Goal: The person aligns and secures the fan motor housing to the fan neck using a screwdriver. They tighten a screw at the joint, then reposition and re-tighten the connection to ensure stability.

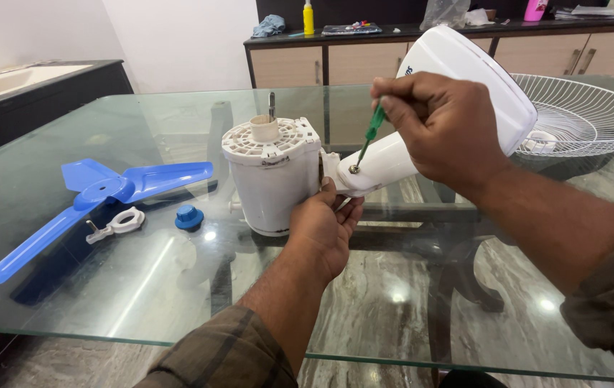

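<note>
At the middle of the glass table (178,302), the white fan motor housing (272,179) stands upright, its neck joint held by a screw (354,169). The right hand (443,129) is closed around a green screwdriver (370,136) whose tip sits in that screw; the left hand (325,230) grips the housing's lower edge. Turning works best with the shaft in line with the screw and steady pressure. A blue blade (91,197), blue cap (189,216) and white wire guard (583,118) lie apart.

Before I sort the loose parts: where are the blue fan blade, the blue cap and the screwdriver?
blue fan blade (99,188): head view, on its hub.
blue cap (189,216): head view, on its top.
screwdriver (374,125): head view, on its green handle.
</note>
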